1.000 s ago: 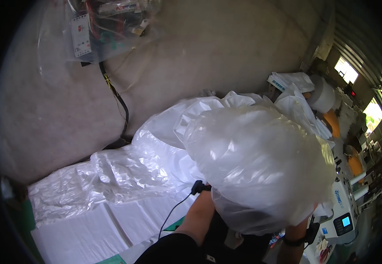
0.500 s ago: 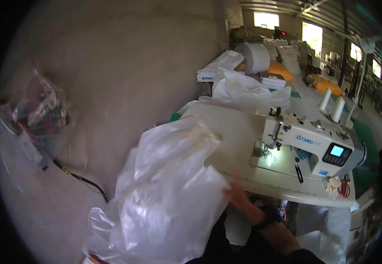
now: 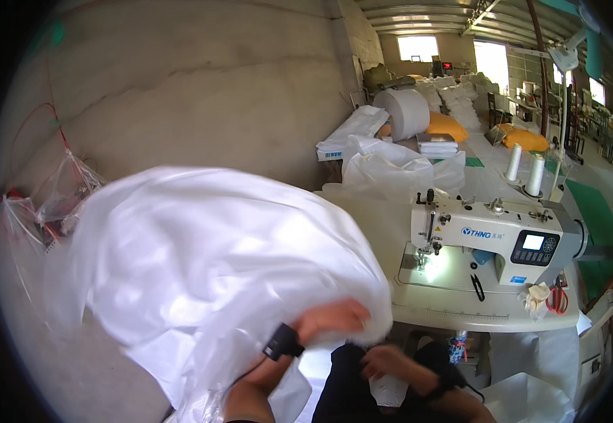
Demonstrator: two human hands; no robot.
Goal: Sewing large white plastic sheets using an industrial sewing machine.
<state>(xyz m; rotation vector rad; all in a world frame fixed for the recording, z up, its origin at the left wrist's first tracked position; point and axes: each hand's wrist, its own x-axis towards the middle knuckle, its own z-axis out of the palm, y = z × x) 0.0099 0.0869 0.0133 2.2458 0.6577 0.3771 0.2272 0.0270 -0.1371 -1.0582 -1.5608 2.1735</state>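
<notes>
A large, thin white sheet (image 3: 215, 240), shiny like plastic, billows up in the left and middle of the view. My left hand (image 3: 335, 317), below a black wristband, lies against the sheet's lower right part. Motion smears its fingers, so I cannot see whether they grip the sheet. Lower and to the right, my right hand (image 3: 389, 364) hovers over my lap near the sheet's lower edge. Its fingers are loosely bent and apart, with nothing visible in them. Right of the sheet stands a white sewing machine (image 3: 490, 233) with its lamp lit over the needle.
Black thread snips (image 3: 477, 287) lie on the sewing table (image 3: 454, 314); red-handled scissors (image 3: 557, 301) lie near its right end. Two thread cones (image 3: 534, 176) stand behind the machine. Farther back are a big white roll (image 3: 405, 113) and orange sacks (image 3: 446, 127). Clear bags (image 3: 67, 190) hang at left.
The white sheet has swelled upward and spread out to the left. My left hand has come into view against it. My right hand has drawn back from the sheet toward my lap.
</notes>
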